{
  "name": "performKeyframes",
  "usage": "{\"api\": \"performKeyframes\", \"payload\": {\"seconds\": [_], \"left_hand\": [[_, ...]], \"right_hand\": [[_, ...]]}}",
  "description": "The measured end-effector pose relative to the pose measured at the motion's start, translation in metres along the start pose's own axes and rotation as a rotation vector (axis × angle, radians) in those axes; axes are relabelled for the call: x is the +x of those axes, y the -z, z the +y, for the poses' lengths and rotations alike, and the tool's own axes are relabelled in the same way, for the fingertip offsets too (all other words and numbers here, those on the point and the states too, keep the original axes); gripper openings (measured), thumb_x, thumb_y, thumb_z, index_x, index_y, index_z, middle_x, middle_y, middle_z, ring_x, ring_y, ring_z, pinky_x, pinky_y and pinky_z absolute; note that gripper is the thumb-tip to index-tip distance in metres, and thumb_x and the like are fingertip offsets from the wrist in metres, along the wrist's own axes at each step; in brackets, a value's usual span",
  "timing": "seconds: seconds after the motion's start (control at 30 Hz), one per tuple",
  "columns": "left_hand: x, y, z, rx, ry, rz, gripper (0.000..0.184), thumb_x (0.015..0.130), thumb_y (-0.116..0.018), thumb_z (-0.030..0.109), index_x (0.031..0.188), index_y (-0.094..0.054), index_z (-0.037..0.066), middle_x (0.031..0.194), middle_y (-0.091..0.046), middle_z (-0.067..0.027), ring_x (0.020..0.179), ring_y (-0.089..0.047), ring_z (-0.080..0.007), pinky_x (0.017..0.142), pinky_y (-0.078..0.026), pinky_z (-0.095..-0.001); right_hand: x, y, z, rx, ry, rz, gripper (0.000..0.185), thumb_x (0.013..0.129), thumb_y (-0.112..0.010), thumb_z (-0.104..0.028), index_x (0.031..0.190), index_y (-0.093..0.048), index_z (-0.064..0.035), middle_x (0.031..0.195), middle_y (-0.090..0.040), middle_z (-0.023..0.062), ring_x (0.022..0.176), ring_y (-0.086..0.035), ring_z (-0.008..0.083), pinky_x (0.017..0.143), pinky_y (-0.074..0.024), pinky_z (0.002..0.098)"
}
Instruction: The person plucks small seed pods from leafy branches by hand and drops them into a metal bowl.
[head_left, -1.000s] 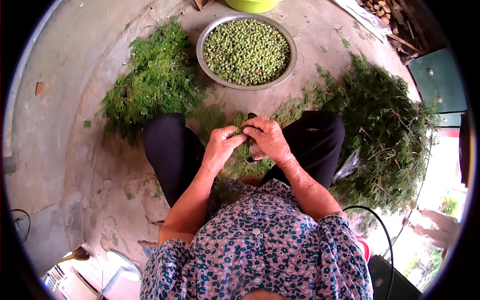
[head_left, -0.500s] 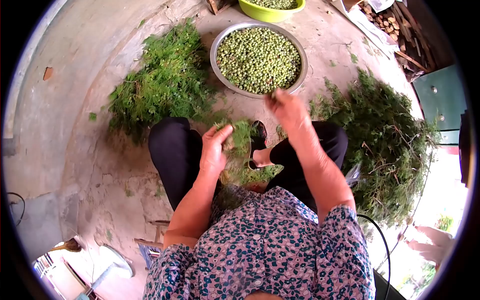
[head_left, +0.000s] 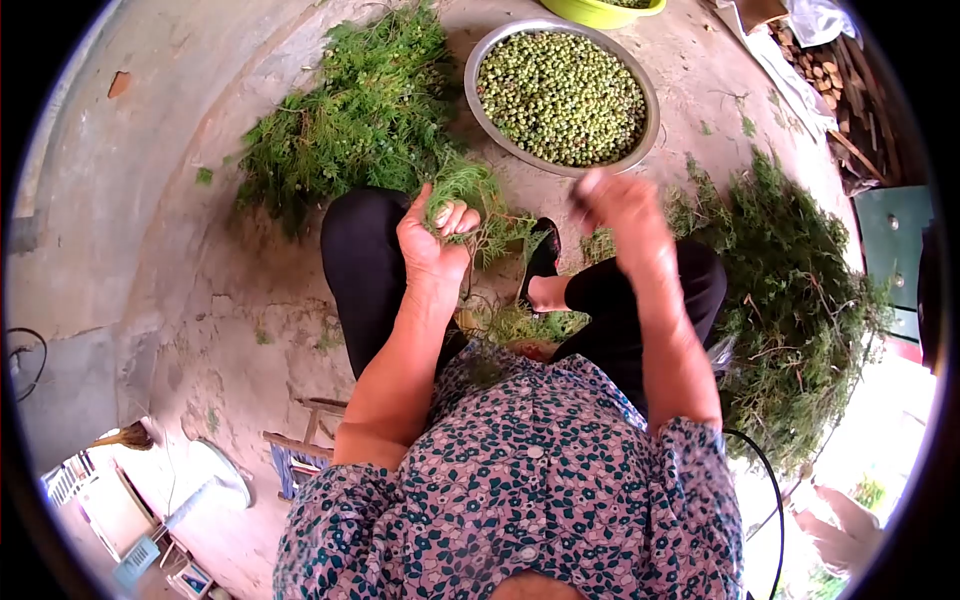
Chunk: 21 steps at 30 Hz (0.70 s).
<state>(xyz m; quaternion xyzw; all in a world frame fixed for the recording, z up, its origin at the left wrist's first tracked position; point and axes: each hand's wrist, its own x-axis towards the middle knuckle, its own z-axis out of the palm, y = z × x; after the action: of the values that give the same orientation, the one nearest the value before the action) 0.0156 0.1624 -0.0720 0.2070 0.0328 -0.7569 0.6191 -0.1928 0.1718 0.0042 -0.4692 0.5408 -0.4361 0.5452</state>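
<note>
My left hand [head_left: 440, 240] is closed around a feathery green sprig [head_left: 468, 190], its fronds spreading above and to the right of the fingers. Just below the rim of a round metal basin [head_left: 652, 130] is my right hand [head_left: 630, 215], smeared by motion. Its fingers look curled together, with a small dark patch at the tips that I cannot make out. Small round green berries [head_left: 560, 95] fill the basin. Cut green foliage [head_left: 345, 110] is heaped on the floor to the left of the basin.
A second heap of branches [head_left: 790, 310] lies to my right. A yellow-green tub [head_left: 600, 12] stands beyond the basin. Chopped firewood [head_left: 835, 85] is stacked at the far right, near a green cabinet [head_left: 890, 235]. A small wooden stool [head_left: 305, 440] is at lower left.
My left hand has risen with the sprig, showing more of its fronds. My right hand has drawn back from the basin's rim, down and to the right. The whole view has shifted slightly.
</note>
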Motion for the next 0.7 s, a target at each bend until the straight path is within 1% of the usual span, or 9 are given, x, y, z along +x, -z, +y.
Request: {"api": "performKeyframes", "payload": {"seconds": [0.07,0.13,0.2,0.4,0.47,0.53,0.6,0.67,0.7], "left_hand": [[0.001,0.001,0.002,0.019,-0.001,-0.011,0.037,0.087,-0.043,0.023,0.052,-0.040,0.009,0.045,-0.036,0.0022,0.042,-0.029,-0.0101,0.047,-0.026,-0.0237],[0.007,0.004,0.003,-0.076,0.019,-0.110,0.040,0.088,-0.040,0.021,0.050,-0.037,0.010,0.042,-0.032,0.0010,0.040,-0.028,-0.0118,0.047,-0.026,-0.0255],[0.009,0.004,-0.002,-0.132,0.036,-0.138,0.034,0.086,-0.043,0.022,0.054,-0.038,0.012,0.044,-0.030,0.0018,0.040,-0.028,-0.0114,0.047,-0.026,-0.0255],[0.006,-0.005,-0.011,-0.074,0.044,0.009,0.027,0.084,-0.045,0.020,0.059,-0.040,0.013,0.047,-0.028,0.0019,0.044,-0.027,-0.0119,0.048,-0.026,-0.0260],[0.011,0.004,-0.010,-0.044,0.030,-0.053,0.025,0.084,-0.044,0.017,0.060,-0.040,0.012,0.048,-0.029,0.0013,0.046,-0.028,-0.0123,0.049,-0.027,-0.0260],[0.014,0.006,-0.015,-0.051,0.039,0.054,0.024,0.084,-0.045,0.016,0.061,-0.040,0.010,0.050,-0.030,0.0006,0.047,-0.027,-0.0125,0.050,-0.027,-0.0262],[0.012,0.006,-0.019,-0.007,0.056,0.021,0.024,0.086,-0.046,0.021,0.067,-0.041,0.007,0.053,-0.032,-0.0005,0.049,-0.028,-0.0133,0.051,-0.029,-0.0270],[0.013,0.007,-0.018,0.127,0.112,0.138,0.019,0.087,-0.048,0.021,0.077,-0.049,0.005,0.058,-0.044,-0.0039,0.054,-0.039,-0.0154,0.057,-0.036,-0.0279],[0.009,-0.001,-0.021,0.328,-0.028,0.194,0.022,0.086,-0.051,0.023,0.094,-0.054,0.003,0.078,-0.056,-0.0089,0.070,-0.051,-0.0174,0.069,-0.041,-0.0292]], "right_hand": [[-0.029,-0.019,0.018,-0.217,-0.326,-0.422,0.025,0.081,-0.058,-0.025,0.080,-0.060,0.0003,0.065,-0.060,0.0103,0.060,-0.058,0.0171,0.056,-0.0451,0.0297],[-0.043,-0.057,0.060,-0.534,0.169,-0.358,0.030,0.078,-0.058,-0.030,0.080,-0.059,0.0006,0.073,-0.060,0.0181,0.066,-0.059,0.0268,0.060,-0.0461,0.0346],[-0.049,-0.076,0.074,-0.468,0.067,-0.382,0.031,0.078,-0.056,-0.029,0.082,-0.059,0.0010,0.080,-0.058,0.0211,0.076,-0.056,0.0330,0.069,-0.0440,0.0391],[-0.059,-0.067,0.085,-0.154,0.000,-0.304,0.034,0.080,-0.053,-0.027,0.093,-0.057,0.0036,0.083,-0.060,0.0198,0.083,-0.058,0.0310,0.076,-0.0437,0.0360],[-0.057,-0.074,0.085,-0.102,0.030,-0.268,0.033,0.081,-0.054,-0.021,0.102,-0.054,0.0043,0.083,-0.061,0.0150,0.080,-0.060,0.0219,0.070,-0.0470,0.0325],[-0.060,-0.076,0.071,0.372,-0.345,-0.375,0.032,0.081,-0.056,-0.019,0.102,-0.052,0.0057,0.079,-0.061,0.0127,0.070,-0.061,0.0173,0.061,-0.0485,0.0306],[-0.061,-0.083,0.079,0.384,-0.283,-0.306,0.023,0.081,-0.055,-0.014,0.093,-0.054,0.0051,0.070,-0.059,0.0089,0.054,-0.057,0.0148,0.051,-0.0456,0.0274],[-0.059,-0.078,0.090,0.383,-0.281,-0.279,0.018,0.079,-0.055,-0.013,0.088,-0.057,0.0031,0.065,-0.058,0.0073,0.049,-0.054,0.0135,0.046,-0.0430,0.0266],[-0.060,-0.070,0.082,0.375,-0.308,-0.215,0.016,0.079,-0.056,-0.012,0.085,-0.058,0.0023,0.063,-0.057,0.0066,0.047,-0.053,0.0129,0.044,-0.0417,0.0261]]}}
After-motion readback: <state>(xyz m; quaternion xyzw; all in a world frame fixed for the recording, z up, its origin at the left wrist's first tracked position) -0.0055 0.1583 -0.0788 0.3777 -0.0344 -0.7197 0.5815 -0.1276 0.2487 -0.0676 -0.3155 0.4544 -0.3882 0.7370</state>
